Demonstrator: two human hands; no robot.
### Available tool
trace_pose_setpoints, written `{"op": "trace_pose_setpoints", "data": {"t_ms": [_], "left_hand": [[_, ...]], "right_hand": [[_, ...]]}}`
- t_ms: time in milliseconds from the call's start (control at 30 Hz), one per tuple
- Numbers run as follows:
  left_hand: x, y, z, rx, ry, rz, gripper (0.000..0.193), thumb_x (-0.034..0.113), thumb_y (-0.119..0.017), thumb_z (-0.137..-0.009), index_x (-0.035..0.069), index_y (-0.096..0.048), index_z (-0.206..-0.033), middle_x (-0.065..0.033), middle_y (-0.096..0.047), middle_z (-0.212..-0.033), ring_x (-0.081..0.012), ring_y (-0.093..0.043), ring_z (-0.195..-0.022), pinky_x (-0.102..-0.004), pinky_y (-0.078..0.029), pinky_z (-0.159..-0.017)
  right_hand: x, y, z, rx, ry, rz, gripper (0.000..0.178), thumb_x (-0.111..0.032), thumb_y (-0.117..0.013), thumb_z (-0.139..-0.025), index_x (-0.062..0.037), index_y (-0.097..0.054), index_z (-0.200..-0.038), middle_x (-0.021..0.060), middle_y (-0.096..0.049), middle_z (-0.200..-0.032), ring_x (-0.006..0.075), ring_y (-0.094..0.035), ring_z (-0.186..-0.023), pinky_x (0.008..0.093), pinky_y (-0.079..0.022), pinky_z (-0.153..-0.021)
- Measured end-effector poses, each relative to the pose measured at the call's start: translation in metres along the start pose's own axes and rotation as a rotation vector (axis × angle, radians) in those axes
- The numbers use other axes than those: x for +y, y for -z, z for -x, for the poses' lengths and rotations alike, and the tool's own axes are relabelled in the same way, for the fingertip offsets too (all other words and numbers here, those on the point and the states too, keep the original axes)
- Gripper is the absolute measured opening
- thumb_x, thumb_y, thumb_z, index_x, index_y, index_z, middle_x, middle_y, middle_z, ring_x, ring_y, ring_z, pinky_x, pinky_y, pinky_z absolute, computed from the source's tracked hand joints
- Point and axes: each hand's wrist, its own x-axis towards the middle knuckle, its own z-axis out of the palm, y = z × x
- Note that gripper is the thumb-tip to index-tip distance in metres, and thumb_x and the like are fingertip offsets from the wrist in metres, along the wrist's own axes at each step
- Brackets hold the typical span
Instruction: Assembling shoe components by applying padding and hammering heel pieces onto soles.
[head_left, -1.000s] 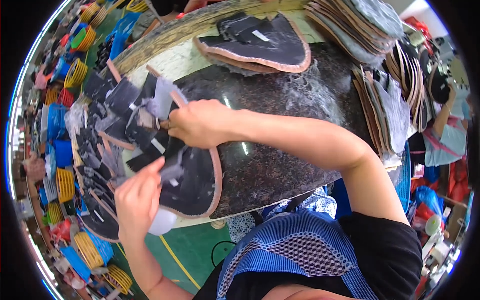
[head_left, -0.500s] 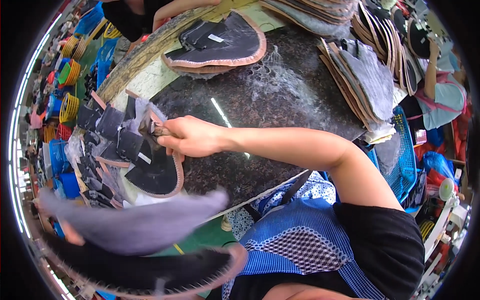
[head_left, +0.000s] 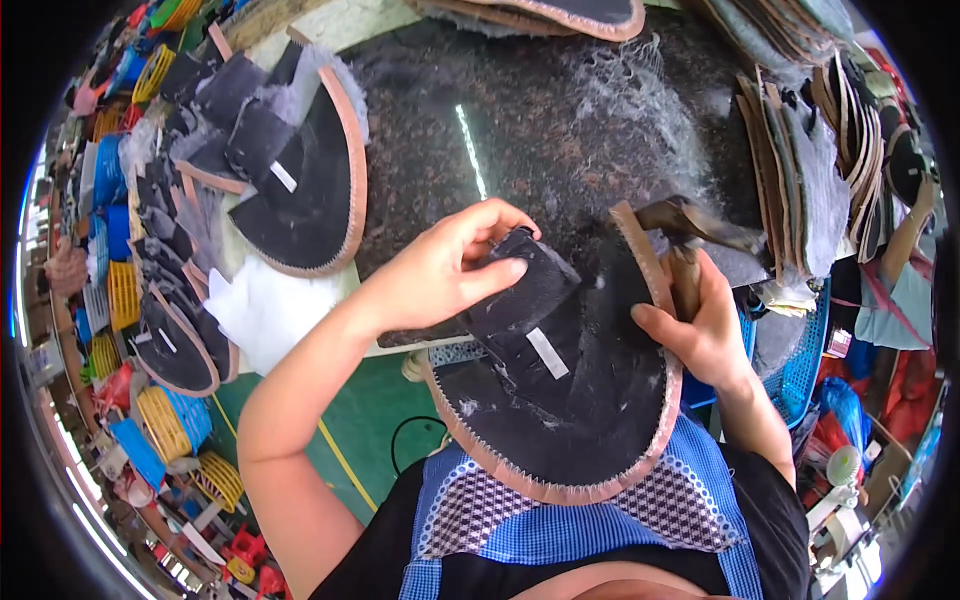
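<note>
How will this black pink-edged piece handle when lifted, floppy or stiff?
The black piece probably bends easily near its upper flap, which curls at your left hand. Its pink edge likely stiffens it, since the outline curves smoothly.

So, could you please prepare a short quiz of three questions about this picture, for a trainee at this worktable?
1. True or false: the rounded edge of the black shoe upper pinched by the left hand faces toward the blue apron.

2. Which of these is in the right hand?
A) a yellow basket
B) a brown-handled tool
C) a white sheet

3. Fill in: the small rectangular label on the held upper is ____ in colour.

Key: 1. True. 2. B. 3. White.
</note>
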Motion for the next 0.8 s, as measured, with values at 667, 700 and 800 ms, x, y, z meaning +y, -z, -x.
{"op": "trace_pose_setpoints", "data": {"t_ms": [667,700,800], "left_hand": [[-0.018,0.033,-0.043,0.021,-0.851,-0.946,0.023,0.008,-0.082,-0.074,0.003,-0.073,-0.095,-0.0053,-0.065,-0.084,-0.0224,-0.065,-0.074,-0.0327,-0.054,-0.060],[-0.018,0.033,-0.040,0.030,-0.899,-1.031,0.023,0.007,-0.081,-0.072,0.001,-0.073,-0.093,-0.0058,-0.065,-0.084,-0.0223,-0.065,-0.074,-0.0321,-0.055,-0.059],[-0.023,0.024,-0.033,0.072,-0.959,-1.114,0.024,0.005,-0.080,-0.068,-0.002,-0.074,-0.090,-0.0067,-0.066,-0.084,-0.0217,-0.065,-0.073,-0.0313,-0.056,-0.058]], "right_hand": [[-0.013,0.013,-0.040,-0.339,0.394,0.597,0.013,0.000,-0.070,-0.087,-0.0006,-0.065,-0.099,0.0152,-0.065,-0.090,0.0318,-0.065,-0.077,0.0388,-0.046,-0.062],[-0.014,0.015,-0.044,-0.300,0.567,0.667,0.010,-0.001,-0.070,-0.087,-0.0006,-0.065,-0.096,0.0135,-0.064,-0.084,0.0298,-0.066,-0.072,0.0389,-0.045,-0.059],[-0.024,0.013,-0.046,-0.309,0.294,0.611,0.012,-0.008,-0.072,-0.084,-0.0034,-0.063,-0.090,0.0112,-0.063,-0.079,0.0283,-0.059,-0.060,0.0386,-0.043,-0.057]]}}
